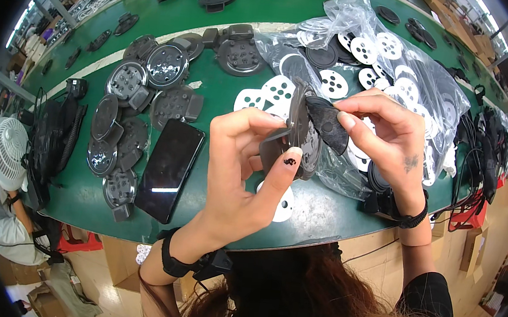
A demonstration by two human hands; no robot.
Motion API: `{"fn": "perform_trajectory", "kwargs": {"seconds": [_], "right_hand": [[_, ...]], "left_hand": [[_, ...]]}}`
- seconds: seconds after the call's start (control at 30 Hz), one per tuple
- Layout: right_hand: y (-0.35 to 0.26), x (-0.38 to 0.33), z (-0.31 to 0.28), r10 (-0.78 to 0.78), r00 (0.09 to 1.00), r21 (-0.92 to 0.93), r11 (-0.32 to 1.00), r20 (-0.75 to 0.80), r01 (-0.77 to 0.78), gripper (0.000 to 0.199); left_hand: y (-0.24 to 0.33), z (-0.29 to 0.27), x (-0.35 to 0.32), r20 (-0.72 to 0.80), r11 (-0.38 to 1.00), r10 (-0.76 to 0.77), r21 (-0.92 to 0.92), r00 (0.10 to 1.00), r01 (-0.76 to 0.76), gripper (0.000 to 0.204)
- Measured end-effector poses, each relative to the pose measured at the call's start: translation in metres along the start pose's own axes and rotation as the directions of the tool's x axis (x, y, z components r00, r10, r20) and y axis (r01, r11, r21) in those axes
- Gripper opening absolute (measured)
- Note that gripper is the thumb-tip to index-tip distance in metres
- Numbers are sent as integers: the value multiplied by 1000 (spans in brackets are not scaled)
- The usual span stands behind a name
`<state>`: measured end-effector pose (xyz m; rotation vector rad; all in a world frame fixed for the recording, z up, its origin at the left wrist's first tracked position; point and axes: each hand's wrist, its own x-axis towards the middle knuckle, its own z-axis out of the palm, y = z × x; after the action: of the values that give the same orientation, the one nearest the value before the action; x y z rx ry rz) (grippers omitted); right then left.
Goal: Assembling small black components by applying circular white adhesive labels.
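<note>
Keep the dark round part still, mid-frame.
Left hand grips it; right hand pinches the black pad, best moved gently.

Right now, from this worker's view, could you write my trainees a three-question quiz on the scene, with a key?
1. Which hand pinches the fuzzy black pad?
2. True or false: the black smartphone lies left of the left hand, which holds a dark round part.
3. The fan at far left is: A. red; B. white; C. green.

Key: 1. The right hand. 2. True. 3. B.
</note>
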<state>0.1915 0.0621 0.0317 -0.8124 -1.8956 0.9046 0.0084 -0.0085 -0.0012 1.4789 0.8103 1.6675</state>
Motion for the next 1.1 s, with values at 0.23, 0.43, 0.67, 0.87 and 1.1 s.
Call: {"fn": "perform_trajectory", "kwargs": {"seconds": [0.23,0.43,0.67,0.87,1.1], "right_hand": [[-2,-3,4,-42,999,-27,999,-15,42,22],[-12,-6,9,-223,971,-621,750,87,228,66],[-8,1,-2,242,965,212,942,103,-259,30],[-9,11,-6,321,901,168,910,292,-379,19],[-8,68,-12,430,711,35,843,556,-537,26]], "left_hand": [[-2,1,1,-13,993,-49,-104,999,47,38],[-3,-3,4,68,985,73,148,995,-82,36],[0,-8,1,46,957,-190,-213,981,195,41],[0,-4,5,1,923,-306,-245,952,297,49],[0,-12,13,-44,612,-588,-677,808,409,53]]}}
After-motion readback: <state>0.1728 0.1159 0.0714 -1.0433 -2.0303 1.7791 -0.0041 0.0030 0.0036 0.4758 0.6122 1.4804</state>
